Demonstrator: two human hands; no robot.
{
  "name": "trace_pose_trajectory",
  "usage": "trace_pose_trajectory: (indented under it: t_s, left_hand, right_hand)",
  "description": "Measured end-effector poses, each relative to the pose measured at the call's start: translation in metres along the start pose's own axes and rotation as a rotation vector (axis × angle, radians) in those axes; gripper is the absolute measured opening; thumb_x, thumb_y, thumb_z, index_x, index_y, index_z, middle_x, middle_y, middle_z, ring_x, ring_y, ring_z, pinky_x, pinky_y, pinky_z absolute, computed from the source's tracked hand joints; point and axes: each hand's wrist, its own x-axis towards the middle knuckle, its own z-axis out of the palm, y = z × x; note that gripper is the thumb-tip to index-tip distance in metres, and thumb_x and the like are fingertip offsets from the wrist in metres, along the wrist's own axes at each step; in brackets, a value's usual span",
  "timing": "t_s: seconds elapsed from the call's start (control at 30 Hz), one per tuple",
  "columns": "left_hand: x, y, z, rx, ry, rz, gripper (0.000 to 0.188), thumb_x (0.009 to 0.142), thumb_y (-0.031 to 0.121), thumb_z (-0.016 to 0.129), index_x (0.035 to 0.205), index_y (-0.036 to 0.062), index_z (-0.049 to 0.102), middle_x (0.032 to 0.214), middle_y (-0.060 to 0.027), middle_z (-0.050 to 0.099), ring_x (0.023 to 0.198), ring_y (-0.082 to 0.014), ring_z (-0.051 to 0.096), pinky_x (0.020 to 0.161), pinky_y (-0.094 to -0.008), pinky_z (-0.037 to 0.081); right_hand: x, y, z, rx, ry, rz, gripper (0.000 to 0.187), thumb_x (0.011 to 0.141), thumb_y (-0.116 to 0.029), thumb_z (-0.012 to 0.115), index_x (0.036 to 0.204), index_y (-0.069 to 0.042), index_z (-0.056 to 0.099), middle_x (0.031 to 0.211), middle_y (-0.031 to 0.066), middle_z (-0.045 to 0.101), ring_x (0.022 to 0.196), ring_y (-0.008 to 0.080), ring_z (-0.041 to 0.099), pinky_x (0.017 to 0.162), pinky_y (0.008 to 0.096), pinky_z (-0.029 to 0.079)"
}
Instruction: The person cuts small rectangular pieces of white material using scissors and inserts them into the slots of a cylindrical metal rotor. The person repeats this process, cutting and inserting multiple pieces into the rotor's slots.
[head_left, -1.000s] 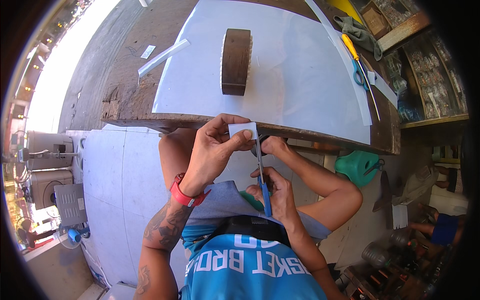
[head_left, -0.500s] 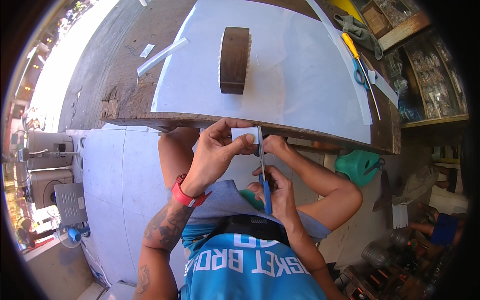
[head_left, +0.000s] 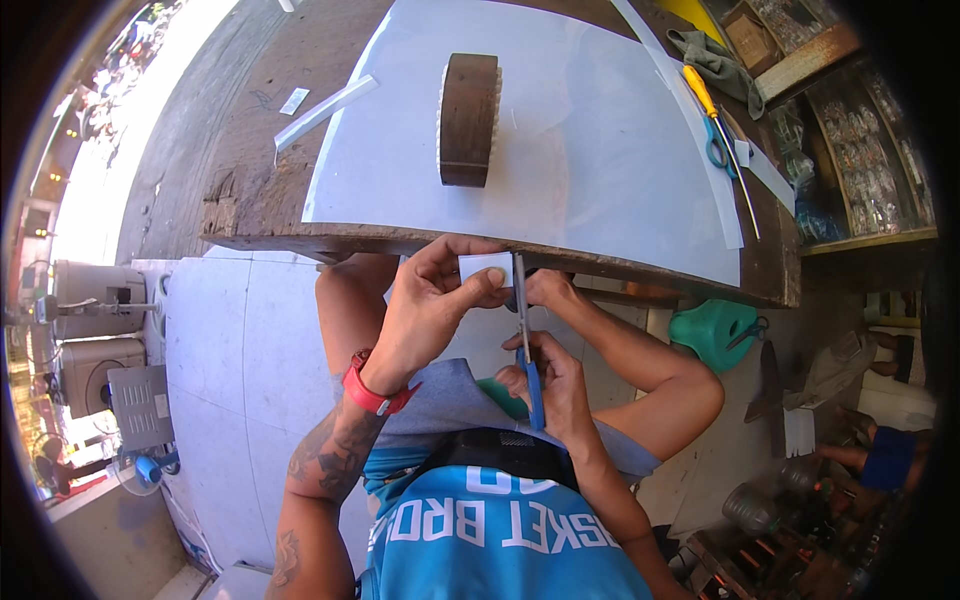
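My left hand (head_left: 438,285) pinches a small white rectangular piece (head_left: 484,268), paper or plastic, just off the table's front edge. In my right hand (head_left: 557,385) is a pair of blue-handled scissors (head_left: 532,375), blades pointing up toward the table. The blades lie along the right edge of the white piece; whether they bite into it I cannot tell. Beyond my hands, a dark wooden block (head_left: 468,120) with a curved, pale-trimmed side stands on a large white sheet (head_left: 590,130).
The wooden table (head_left: 255,200) carries a white strip (head_left: 325,112) at left. On its right lie a yellow-handled screwdriver (head_left: 700,92), teal-handled scissors (head_left: 717,148) and a grey cloth (head_left: 715,65). A green stool (head_left: 712,333) stands below right. Another person (head_left: 890,458) is at far right.
The white piece and the scissor blades have shifted very slightly to the left. Both hands keep their hold, and the rest stays put.
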Motion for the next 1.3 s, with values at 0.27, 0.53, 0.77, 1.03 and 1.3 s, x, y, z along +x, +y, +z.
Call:
trace_pose_trajectory:
  t_s: [0.27, 0.53, 0.77, 1.03, 1.3]
  left_hand:
    - [-0.009, -0.014, -0.014, 1.047, -0.139, 1.111, 0.032, 0.080, 0.006, 0.083, 0.110, 0.0110, 0.073, 0.115, -0.0051, 0.076, 0.110, -0.0260, 0.075, 0.080, -0.0334, 0.065]
    - [-0.026, -0.015, -0.001, 0.458, -0.035, 0.400, 0.063, 0.090, 0.003, 0.075, 0.147, 0.0041, 0.050, 0.152, -0.0186, 0.049, 0.132, -0.0280, 0.061, 0.100, -0.0403, 0.059]
    - [-0.033, -0.011, 0.010, 0.093, -0.005, 0.012, 0.041, 0.101, 0.018, 0.075, 0.131, -0.0060, 0.062, 0.099, -0.0088, 0.073, 0.092, -0.0134, 0.072, 0.086, -0.0299, 0.060]
    - [-0.014, -0.013, 0.008, 0.038, 0.115, 0.015, 0.028, 0.100, 0.016, 0.077, 0.118, -0.0049, 0.069, 0.095, -0.0098, 0.076, 0.084, -0.0122, 0.073, 0.080, -0.0278, 0.062]
    - [0.000, -0.005, 0.003, -0.038, 0.103, 0.071, 0.025, 0.101, 0.012, 0.074, 0.117, -0.0060, 0.068, 0.107, -0.0124, 0.075, 0.092, -0.0146, 0.073, 0.087, -0.0323, 0.065]
  right_hand:
    - [0.026, -0.037, -0.013, 0.487, 0.116, -0.062, 0.036, 0.099, -0.024, 0.077, 0.122, 0.000, 0.062, 0.089, 0.0066, 0.069, 0.077, 0.0126, 0.069, 0.068, 0.0259, 0.059]
    - [0.039, -0.037, -0.007, 0.244, 0.248, -0.207, 0.033, 0.094, -0.013, 0.081, 0.120, -0.003, 0.063, 0.095, 0.0022, 0.068, 0.078, 0.0077, 0.066, 0.068, 0.0237, 0.058]
    - [0.038, -0.035, -0.006, 0.215, 0.185, -0.198, 0.031, 0.096, -0.011, 0.080, 0.122, -0.004, 0.064, 0.094, 0.0033, 0.070, 0.084, 0.0061, 0.065, 0.072, 0.0196, 0.051]
    - [0.021, -0.019, -0.006, 0.032, 0.129, -0.071, 0.039, 0.091, -0.021, 0.087, 0.118, -0.002, 0.067, 0.082, 0.0043, 0.070, 0.077, 0.0079, 0.067, 0.068, 0.0236, 0.052]
    - [0.001, 0.005, 0.006, -0.062, 0.001, -0.054, 0.054, 0.083, -0.044, 0.092, 0.111, -0.003, 0.069, 0.074, 0.0054, 0.071, 0.067, 0.0124, 0.066, 0.066, 0.0271, 0.052]
